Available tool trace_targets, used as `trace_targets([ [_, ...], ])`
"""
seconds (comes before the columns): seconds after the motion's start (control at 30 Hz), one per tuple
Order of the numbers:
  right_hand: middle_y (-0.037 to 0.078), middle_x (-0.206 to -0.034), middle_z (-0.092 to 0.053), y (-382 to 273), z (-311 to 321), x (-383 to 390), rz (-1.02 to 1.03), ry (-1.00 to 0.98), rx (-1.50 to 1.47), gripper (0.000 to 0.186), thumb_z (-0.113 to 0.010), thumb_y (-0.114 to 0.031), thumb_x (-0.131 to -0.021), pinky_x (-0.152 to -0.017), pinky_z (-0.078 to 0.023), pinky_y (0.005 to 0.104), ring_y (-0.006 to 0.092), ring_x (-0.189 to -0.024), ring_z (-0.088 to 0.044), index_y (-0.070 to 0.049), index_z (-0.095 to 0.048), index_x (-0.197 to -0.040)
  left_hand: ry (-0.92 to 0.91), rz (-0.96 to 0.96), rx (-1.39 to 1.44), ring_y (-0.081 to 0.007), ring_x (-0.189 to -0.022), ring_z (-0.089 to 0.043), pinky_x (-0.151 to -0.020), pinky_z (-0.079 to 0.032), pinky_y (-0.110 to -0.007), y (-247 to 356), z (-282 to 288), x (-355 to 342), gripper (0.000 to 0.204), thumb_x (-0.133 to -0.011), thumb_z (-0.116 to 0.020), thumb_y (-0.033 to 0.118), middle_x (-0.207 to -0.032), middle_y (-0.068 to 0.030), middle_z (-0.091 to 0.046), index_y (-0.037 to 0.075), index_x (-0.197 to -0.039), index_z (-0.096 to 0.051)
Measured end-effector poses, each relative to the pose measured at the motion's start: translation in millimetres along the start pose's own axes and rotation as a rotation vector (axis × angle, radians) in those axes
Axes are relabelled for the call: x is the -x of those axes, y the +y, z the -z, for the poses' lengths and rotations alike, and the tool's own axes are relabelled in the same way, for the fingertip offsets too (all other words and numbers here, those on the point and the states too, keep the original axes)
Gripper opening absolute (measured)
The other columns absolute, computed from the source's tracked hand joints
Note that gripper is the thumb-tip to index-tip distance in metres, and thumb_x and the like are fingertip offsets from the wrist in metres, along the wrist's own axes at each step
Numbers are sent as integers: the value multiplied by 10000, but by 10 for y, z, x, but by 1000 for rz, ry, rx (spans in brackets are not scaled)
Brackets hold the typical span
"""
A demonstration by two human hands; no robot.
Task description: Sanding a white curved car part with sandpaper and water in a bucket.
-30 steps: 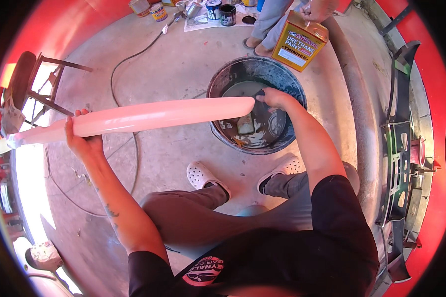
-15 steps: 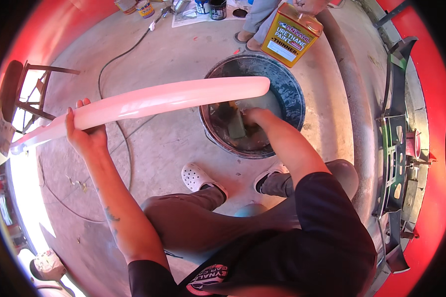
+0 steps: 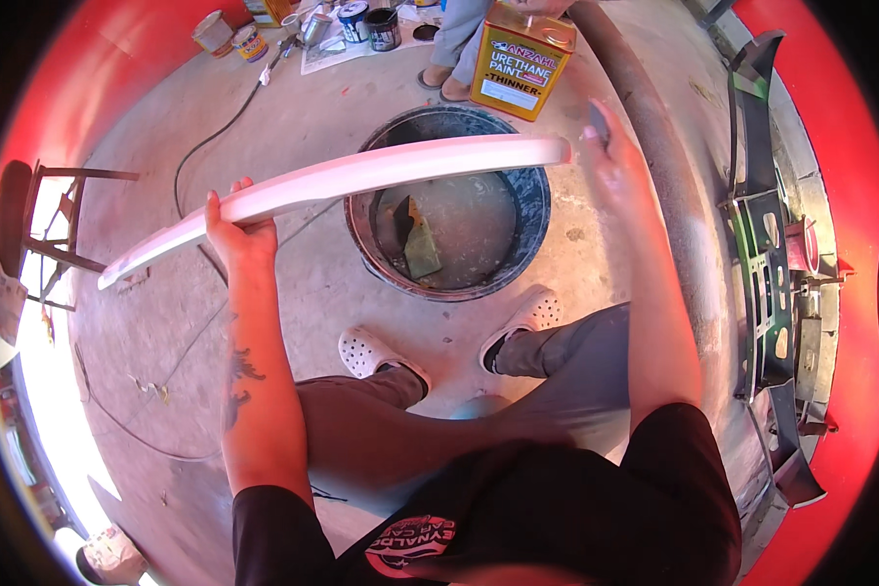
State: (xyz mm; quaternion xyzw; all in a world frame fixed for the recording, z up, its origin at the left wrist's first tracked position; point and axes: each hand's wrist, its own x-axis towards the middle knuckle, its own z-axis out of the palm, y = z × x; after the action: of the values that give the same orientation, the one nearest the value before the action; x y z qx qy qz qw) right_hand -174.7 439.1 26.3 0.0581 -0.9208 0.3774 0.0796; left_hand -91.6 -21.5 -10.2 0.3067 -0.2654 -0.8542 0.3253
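A long, curved, glossy pale strip [image 3: 391,172], like a car trim piece, slants across my front. My left hand [image 3: 239,234] grips it towards its left end, fingers wrapped over the edge. Just past its right end, my right hand [image 3: 615,171] is raised with a small dark grey flat piece [image 3: 601,123], perhaps sandpaper, between thumb and fingers. Beneath the strip stands a black tub [image 3: 535,230] of cloudy water. Inside it a greenish flat piece [image 3: 422,251] and a dark scrap lie partly in the water.
Beyond the tub a person's hand rests on a yellow metal can [image 3: 518,68]. Paint tins [image 3: 383,29] stand on paper at the back. A hose [image 3: 210,142] crosses the concrete floor. A stool [image 3: 63,220] is at left; a dark bumper frame [image 3: 764,264] lines the right.
My right hand has come up out of the tub and moved right, past the strip's end, with the dark piece. The strip has shifted right with my left hand. The view has shifted.
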Motion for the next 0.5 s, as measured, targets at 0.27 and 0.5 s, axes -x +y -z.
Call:
trace_targets([
  [0.27,65,-1557,-471,41,-832,542,259,-25,368,538,-559,-399,-1029,-1151,-158,739,307,-1473,-375,-135,-482,-1492,24,232,-265,-316,-1221,-557,-1046,-418,-514,-589,308,209,566,-930,-630,591,-1288,-107,-578,130,-1247,-549],
  [0.5,46,-1514,-517,258,-759,400,242,23,341,508,-542,-424,-1033,-1179,-157,689,302,-1422,-425,-150,-518,-1460,-59,560,-649,-340,-1224,-550,-1016,-422,-525,-510,360,231,765,-851,-648,724,-1300,-122,-592,110,-1297,-549],
])
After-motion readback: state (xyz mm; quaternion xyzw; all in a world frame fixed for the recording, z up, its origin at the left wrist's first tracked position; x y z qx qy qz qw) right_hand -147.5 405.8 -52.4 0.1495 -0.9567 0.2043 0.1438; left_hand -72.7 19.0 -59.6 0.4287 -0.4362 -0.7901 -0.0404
